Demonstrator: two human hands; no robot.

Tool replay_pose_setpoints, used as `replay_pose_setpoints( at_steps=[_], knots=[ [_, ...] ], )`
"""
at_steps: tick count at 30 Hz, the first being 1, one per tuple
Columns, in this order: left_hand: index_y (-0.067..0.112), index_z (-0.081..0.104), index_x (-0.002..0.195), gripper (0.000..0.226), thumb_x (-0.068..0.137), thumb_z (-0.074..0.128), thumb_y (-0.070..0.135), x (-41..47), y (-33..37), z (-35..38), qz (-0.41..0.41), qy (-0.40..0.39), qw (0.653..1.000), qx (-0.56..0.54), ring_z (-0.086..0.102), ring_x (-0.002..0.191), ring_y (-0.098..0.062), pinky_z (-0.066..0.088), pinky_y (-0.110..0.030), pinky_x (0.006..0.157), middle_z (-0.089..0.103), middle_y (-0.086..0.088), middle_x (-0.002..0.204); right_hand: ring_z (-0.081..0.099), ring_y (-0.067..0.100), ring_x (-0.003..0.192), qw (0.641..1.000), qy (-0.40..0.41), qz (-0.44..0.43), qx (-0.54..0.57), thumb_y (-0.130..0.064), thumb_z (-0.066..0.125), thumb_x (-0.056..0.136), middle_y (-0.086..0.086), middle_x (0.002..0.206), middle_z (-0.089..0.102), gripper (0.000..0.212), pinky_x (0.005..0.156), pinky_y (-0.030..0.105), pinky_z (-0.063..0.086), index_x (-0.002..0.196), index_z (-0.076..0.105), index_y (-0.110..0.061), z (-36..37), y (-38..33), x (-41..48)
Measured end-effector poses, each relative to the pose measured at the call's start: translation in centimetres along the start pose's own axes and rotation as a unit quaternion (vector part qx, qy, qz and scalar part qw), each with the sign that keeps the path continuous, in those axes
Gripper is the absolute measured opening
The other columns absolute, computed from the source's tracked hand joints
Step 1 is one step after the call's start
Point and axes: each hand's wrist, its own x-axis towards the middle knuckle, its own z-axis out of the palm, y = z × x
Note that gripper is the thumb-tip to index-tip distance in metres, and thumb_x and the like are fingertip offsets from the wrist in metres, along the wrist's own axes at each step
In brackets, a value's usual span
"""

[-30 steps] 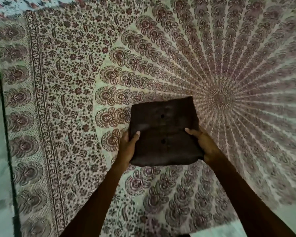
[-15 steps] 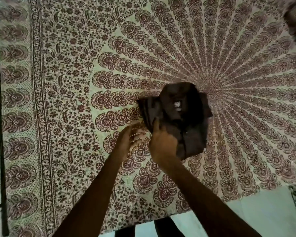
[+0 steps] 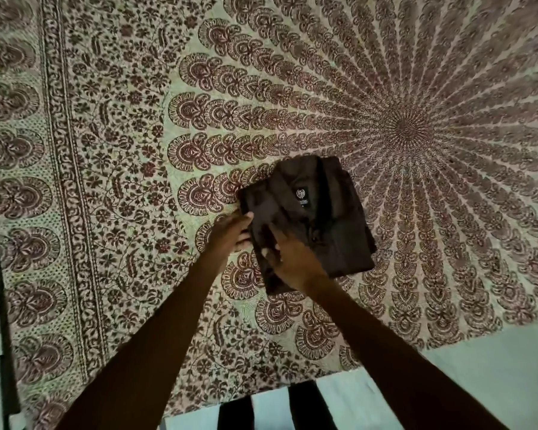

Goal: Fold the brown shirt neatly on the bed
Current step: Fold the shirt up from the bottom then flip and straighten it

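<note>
The brown shirt lies on the bed as a compact folded rectangle, collar and neck label facing up, turned slightly clockwise. My left hand is at the shirt's left edge, fingers curled against the fold. My right hand rests flat on the near left part of the shirt, fingers spread over the cloth and hiding that corner.
The bed is covered by a cream sheet with a dark red mandala and floral border print. Its near edge runs across the bottom, with pale floor and dark stripes below. A dark frame edge lines the left side.
The folded shirt was held up back side showing, then flipped over and laid down on the sheet collar side up. My right hand crossed from the shirt's right edge to its left part.
</note>
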Motion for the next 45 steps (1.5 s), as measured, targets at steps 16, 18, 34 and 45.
replay_pose_setpoints(
  at_steps=[16, 18, 34, 45],
  knots=[
    [-0.004, 0.058, 0.108, 0.033, 0.097, 0.053, 0.026, -1.5, -2.9, 5.4, 0.136, 0.244, 0.931, 0.235, 0.061, 0.095, -0.033, 0.032, -0.026, 0.069, 0.065, -0.022, 0.105, 0.065, 0.028, 0.098, 0.941, 0.033, 0.223, 0.253, -0.047, 0.059, 0.092, 0.013, 0.106, 0.071, 0.041, 0.091, 0.037, 0.053, 0.101, 0.07, -0.009, -10.3, 14.1, 2.1],
    [-0.005, 0.057, 0.108, 0.029, 0.097, 0.054, 0.022, -1.9, -2.9, 5.8, 0.148, 0.238, 0.93, 0.238, 0.058, 0.088, -0.028, 0.029, -0.023, 0.068, 0.064, -0.02, 0.102, 0.064, 0.033, 0.106, 0.957, 0.031, 0.197, 0.209, -0.055, 0.052, 0.092, 0.016, 0.113, 0.069, 0.052, 0.096, 0.048, 0.049, 0.112, 0.068, -0.009, -9.8, 14.2, 1.8],
    [0.004, 0.053, 0.118, 0.043, 0.087, 0.066, 0.029, -3.9, -4.5, 2.5, 0.145, 0.337, 0.852, 0.373, 0.051, 0.11, -0.036, 0.045, -0.042, 0.083, 0.053, -0.019, 0.121, 0.066, 0.027, 0.088, 0.928, 0.21, 0.216, 0.22, -0.029, 0.069, 0.088, 0.011, 0.09, 0.073, 0.026, 0.07, 0.026, 0.041, 0.102, 0.067, -0.008, -3.2, 10.8, -3.5],
    [0.001, 0.062, 0.112, 0.047, 0.096, 0.05, 0.043, -3.3, -4.9, 2.2, 0.011, 0.322, 0.935, 0.148, 0.061, 0.106, -0.036, 0.047, -0.036, 0.086, 0.065, -0.021, 0.114, 0.063, 0.023, 0.079, 0.943, 0.151, 0.216, 0.201, -0.035, 0.07, 0.086, 0.008, 0.087, 0.073, 0.026, 0.065, 0.025, 0.035, 0.09, 0.07, -0.009, -2.8, 11.1, -4.1]
  ],
)
